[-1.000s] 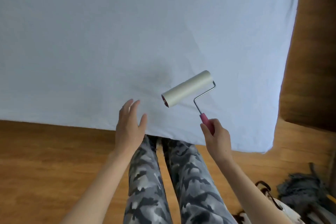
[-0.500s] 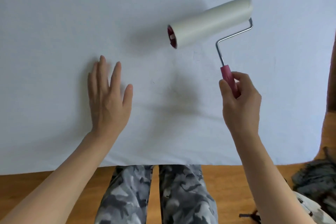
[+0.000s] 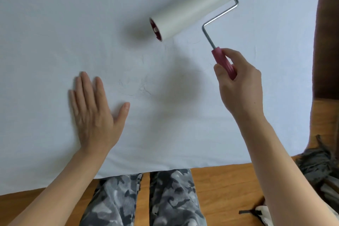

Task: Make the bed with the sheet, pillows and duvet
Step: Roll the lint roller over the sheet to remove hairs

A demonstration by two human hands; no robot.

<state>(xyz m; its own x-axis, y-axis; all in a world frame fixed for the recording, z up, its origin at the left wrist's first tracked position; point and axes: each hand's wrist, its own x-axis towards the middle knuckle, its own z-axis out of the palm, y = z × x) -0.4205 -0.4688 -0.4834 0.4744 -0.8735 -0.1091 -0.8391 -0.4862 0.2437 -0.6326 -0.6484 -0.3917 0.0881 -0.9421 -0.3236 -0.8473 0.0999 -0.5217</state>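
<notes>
Legs: camouflage trousers at 6 o'clock, the person standing on the wooden floor right against the near edge of the bed.
Floor items: a dark grey bundle at 4 o'clock, beside the bed's corner (what it is cannot be told).
Left hand: at 8 o'clock, palm down, fingers straight and together, thumb spread, lying flat on the sheet and grasping nothing.
Sheet: pale blue-white, spread smooth over the bed and filling the view from 9 to 2 o'clock; a few thin dark hairs lie near the centre.
Right hand: at 3 o'clock, fingers and thumb wrapped round the pink handle.
Lint roller: at 1 o'clock, white drum tilted, just above the sheet, its shadow under the near end.
</notes>
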